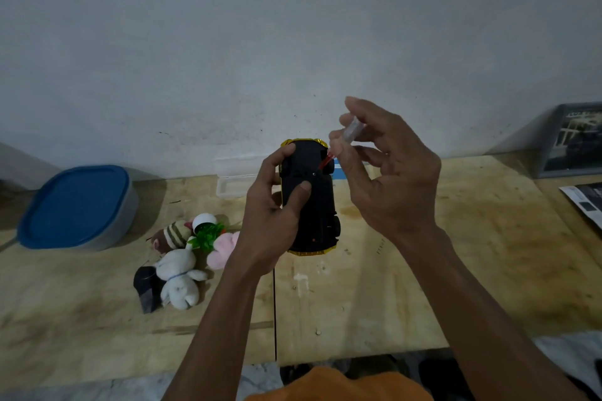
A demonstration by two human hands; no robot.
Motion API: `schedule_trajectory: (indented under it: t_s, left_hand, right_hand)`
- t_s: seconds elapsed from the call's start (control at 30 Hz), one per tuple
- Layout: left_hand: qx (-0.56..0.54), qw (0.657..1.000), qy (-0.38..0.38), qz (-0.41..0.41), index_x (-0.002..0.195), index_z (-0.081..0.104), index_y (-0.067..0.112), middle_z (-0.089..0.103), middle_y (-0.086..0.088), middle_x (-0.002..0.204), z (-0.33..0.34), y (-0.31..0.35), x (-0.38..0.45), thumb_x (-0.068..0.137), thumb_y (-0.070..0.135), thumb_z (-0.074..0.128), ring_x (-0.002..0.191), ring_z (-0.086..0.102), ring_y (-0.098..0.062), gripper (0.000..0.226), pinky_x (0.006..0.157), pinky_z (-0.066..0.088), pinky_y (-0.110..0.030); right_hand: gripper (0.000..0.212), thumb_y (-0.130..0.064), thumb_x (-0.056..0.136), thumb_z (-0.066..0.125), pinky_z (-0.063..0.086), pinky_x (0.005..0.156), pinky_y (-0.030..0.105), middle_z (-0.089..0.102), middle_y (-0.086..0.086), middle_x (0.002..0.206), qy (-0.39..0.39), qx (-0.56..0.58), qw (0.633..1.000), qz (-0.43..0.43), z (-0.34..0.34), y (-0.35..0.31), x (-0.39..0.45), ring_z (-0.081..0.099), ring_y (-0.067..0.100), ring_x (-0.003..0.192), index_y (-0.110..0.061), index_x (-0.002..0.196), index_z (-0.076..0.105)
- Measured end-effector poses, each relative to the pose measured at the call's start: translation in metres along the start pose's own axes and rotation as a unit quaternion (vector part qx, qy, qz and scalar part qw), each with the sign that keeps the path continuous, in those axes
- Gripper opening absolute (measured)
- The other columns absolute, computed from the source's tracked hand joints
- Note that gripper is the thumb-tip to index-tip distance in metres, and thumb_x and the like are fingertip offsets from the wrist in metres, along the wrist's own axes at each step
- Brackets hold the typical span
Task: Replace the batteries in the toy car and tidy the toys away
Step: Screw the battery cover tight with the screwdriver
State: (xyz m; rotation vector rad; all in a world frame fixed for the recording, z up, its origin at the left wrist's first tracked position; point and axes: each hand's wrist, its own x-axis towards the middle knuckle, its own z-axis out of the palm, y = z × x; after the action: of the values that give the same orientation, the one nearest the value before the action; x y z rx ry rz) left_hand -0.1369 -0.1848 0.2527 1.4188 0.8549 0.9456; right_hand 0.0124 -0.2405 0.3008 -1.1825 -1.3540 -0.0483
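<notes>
My left hand (275, 205) grips a toy car (314, 205) held upside down above the table, its black underside facing me and yellow trim showing at both ends. My thumb lies across the underside. My right hand (384, 169) pinches a small screwdriver (342, 143) with a clear handle and red shaft; its tip touches a screw on the car's underside. A pile of soft toys (185, 257) lies on the table to the left: a white plush, a pink one, a striped one and a green plastic plant.
A grey tub with a blue lid (78, 205) stands at the left on the wooden table (423, 286). A clear plastic box (234, 184) sits against the wall behind the car. A framed picture (573, 137) leans at the right, with a magazine (586, 202) beside it.
</notes>
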Motion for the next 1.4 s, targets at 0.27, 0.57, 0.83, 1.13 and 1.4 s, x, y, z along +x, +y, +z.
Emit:
schedule_trajectory:
  t_s: [0.27,0.57,0.83,1.13,1.4]
  left_hand:
    - [0.010,1.000,0.007,-0.007,0.133,0.052,0.038,0.059,-0.006,0.121,-0.002,-0.002,-0.001,0.097,0.006,0.061,0.100,0.067,-0.021,0.049,0.080,0.062,-0.051]
    - [0.013,1.000,0.011,-0.006,0.134,0.051,0.039,0.059,-0.005,0.123,-0.002,-0.003,-0.005,0.097,0.007,0.061,0.100,0.068,-0.020,0.050,0.081,0.062,-0.049]
    - [0.019,1.000,0.008,0.001,0.134,0.051,0.039,0.057,-0.007,0.124,0.000,-0.005,-0.009,0.095,0.012,0.062,0.103,0.066,-0.027,0.049,0.083,0.060,-0.053]
    - [0.026,1.000,0.007,-0.005,0.133,0.051,0.043,0.056,-0.008,0.124,0.000,-0.008,-0.012,0.094,0.016,0.062,0.102,0.068,-0.029,0.049,0.082,0.061,-0.053]
    - [0.030,0.999,0.014,0.003,0.132,0.052,0.044,0.056,-0.004,0.129,-0.001,-0.008,-0.011,0.090,0.021,0.062,0.115,0.060,-0.033,0.049,0.085,0.060,-0.052]
  right_hand:
    - [0.037,0.001,0.091,0.069,0.062,0.076,0.035,0.069,0.013,0.115,-0.005,-0.003,1.000,0.001,0.001,0.000,-0.004,0.072,0.021,0.099,-0.001,0.127,0.059]
    - [0.036,0.001,0.090,0.070,0.062,0.073,0.030,0.070,0.014,0.106,0.028,-0.039,0.999,-0.011,0.001,-0.002,-0.010,0.073,0.018,0.092,0.000,0.125,0.061]
    - [0.036,0.000,0.092,0.068,0.062,0.072,0.032,0.071,0.011,0.108,0.037,-0.031,0.999,0.007,0.002,-0.006,-0.012,0.073,0.016,0.093,-0.001,0.127,0.060]
    - [0.030,-0.004,0.093,0.068,0.062,0.072,0.029,0.071,0.010,0.109,0.024,-0.043,0.999,0.008,0.000,-0.007,-0.010,0.073,0.013,0.093,0.001,0.122,0.064]
    - [0.038,0.001,0.093,0.065,0.062,0.075,0.033,0.070,0.011,0.115,0.019,-0.011,1.000,0.012,0.003,-0.008,-0.016,0.072,0.014,0.099,0.000,0.130,0.058]
